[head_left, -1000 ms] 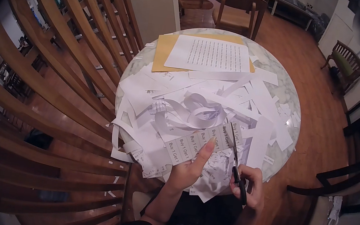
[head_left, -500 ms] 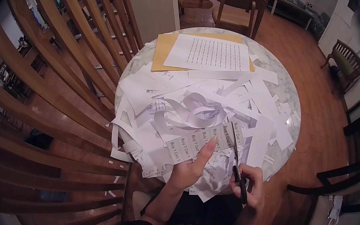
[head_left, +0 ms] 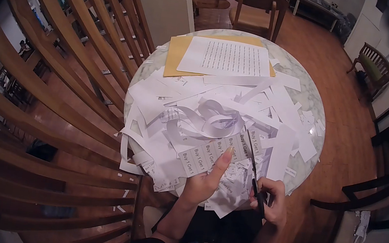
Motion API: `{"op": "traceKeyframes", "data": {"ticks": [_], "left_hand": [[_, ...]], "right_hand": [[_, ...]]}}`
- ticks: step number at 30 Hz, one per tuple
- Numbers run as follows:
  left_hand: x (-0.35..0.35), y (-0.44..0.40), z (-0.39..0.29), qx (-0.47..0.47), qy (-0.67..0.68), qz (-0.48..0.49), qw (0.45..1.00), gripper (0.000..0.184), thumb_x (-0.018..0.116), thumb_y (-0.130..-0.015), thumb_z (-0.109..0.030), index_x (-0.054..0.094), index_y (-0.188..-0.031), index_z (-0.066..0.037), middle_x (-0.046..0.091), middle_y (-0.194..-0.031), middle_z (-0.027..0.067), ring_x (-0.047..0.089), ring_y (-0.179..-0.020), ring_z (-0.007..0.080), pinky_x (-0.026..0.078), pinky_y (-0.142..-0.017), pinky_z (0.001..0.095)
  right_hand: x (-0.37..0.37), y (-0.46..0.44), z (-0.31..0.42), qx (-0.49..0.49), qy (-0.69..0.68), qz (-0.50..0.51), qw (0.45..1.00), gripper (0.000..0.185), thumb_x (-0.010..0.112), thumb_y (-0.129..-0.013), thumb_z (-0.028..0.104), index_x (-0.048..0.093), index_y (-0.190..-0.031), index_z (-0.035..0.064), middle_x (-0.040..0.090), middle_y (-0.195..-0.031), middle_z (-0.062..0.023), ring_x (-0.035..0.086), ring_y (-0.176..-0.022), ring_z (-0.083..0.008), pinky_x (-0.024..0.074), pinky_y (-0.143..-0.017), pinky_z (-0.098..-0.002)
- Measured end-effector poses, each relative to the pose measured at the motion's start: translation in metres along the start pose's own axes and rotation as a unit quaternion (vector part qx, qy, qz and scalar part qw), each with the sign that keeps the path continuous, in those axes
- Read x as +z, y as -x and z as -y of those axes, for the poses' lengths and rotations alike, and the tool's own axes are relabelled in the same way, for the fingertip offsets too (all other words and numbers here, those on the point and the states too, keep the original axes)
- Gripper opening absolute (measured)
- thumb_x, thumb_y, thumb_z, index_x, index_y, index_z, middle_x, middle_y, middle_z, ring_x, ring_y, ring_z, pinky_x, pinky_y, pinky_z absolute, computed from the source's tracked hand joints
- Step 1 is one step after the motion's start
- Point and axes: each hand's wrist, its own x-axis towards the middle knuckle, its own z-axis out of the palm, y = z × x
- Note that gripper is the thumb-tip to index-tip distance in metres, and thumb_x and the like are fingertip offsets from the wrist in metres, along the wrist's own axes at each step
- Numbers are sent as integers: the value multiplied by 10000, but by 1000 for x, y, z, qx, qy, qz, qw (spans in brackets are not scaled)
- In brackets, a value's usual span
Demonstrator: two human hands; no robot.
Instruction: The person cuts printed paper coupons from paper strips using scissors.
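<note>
My left hand (head_left: 207,184) is closed on a printed paper strip (head_left: 195,158), thumb on top, with "Buy 1 Get 1" repeated along it. In my right hand (head_left: 271,200) is a pair of black-handled scissors (head_left: 254,172), fingers through the handles. The blades lie across the strip near its right end, between two printed columns. Whether the blades are fully closed I cannot make out. Under both hands, loose white cut paper (head_left: 152,143) and curled paper strips (head_left: 212,119) cover much of the round marble table (head_left: 313,95).
At the far side of the table a printed sheet (head_left: 230,57) lies on a yellow envelope (head_left: 176,55). Wooden slats (head_left: 62,79) run along the left. A wooden chair (head_left: 255,14) stands behind the table, and a dark chair (head_left: 352,194) is at the right. Paper scraps lie on the floor.
The paper strip and scissors have shifted slightly left. The scissors' handles look closer together than before. Both hands keep their hold.
</note>
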Motion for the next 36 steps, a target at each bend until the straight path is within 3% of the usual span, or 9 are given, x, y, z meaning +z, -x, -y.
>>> {"op": "traceKeyframes", "data": {"ticks": [28, 31, 34, 36], "left_hand": [[0, 0, 2, -12, -1, -12, 1000, 194, 551, -860, -87, 572, -1002, 43, 612, -911, 66, 557, -833, 99, 439, -737, 228], [1, 0, 1, -23, 3, -13, 1000, 200, 552, -860, -93, 570, -1006, 42, 612, -915, 68, 557, -839, 105, 440, -738, 231], [1, 0, 3, -23, 29, -29, 999, 193, 550, -861, -93, 573, -997, 43, 616, -918, 72, 560, -827, 108, 441, -736, 233], [0, 0, 3, -16, 22, -17, 1000, 189, 550, -860, -89, 576, -993, 42, 617, -920, 74, 561, -825, 108, 441, -735, 233]], "right_hand": [[2, 1, 3, 44, 48, -61, 996, 268, 719, -628, 65, 467, -548, 20, 366, -465, 55, 289, -458, -13, 200, -405, -205], [2, 1, -5, 41, 11, -58, 997, 268, 731, -622, 97, 483, -563, 17, 408, -483, 45, 321, -462, -13, 214, -413, -197], [4, 0, -5, 10, -18, -41, 999, 292, 742, -622, 192, 507, -631, 20, 457, -511, 35, 358, -461, -18, 234, -421, -186], [7, -2, -1, -7, -115, -63, 991, 368, 733, -622, 306, 515, -708, 22, 503, -551, 17, 396, -467, -30, 255, -425, -184]]}}
